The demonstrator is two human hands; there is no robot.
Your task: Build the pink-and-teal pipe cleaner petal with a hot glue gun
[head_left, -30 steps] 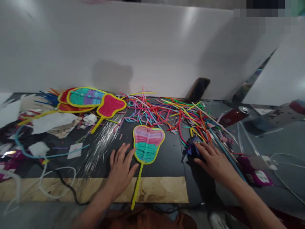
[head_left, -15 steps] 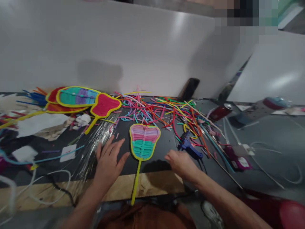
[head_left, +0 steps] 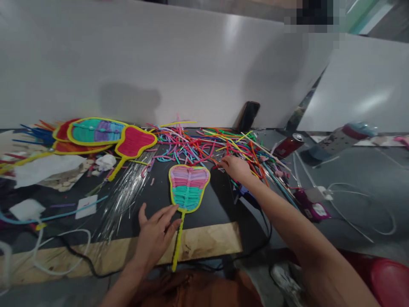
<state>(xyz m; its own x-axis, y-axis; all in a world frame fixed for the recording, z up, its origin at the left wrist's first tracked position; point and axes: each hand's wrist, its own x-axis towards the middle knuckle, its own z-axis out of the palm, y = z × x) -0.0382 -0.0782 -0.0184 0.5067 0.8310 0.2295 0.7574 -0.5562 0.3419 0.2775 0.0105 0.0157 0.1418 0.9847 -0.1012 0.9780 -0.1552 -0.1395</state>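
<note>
A leaf-shaped fan (head_left: 188,186) woven from pink and teal pipe cleaners, edged in yellow, lies on the black mat with its yellow stem pointing toward me. My left hand (head_left: 156,234) rests flat beside the stem, fingers spread, fingertips touching the fan's lower left edge. My right hand (head_left: 235,167) reaches forward into the heap of loose coloured pipe cleaners (head_left: 217,147), fingers curled down among the strands; what they hold, if anything, is hidden. A blue glue gun (head_left: 244,194) lies partly hidden under my right forearm.
Finished fans (head_left: 102,134) are stacked at the back left beside white paper scraps (head_left: 47,166). Clear plastic strands (head_left: 123,196) lie left of the fan. A red can (head_left: 287,146), a tipped bottle (head_left: 338,138), a phone (head_left: 247,116), and white cables (head_left: 351,204) stand right.
My right hand left the glue gun, swung back toward me, then reached forward into the pipe cleaner heap. My left hand slid back toward me along the fan's stem.
</note>
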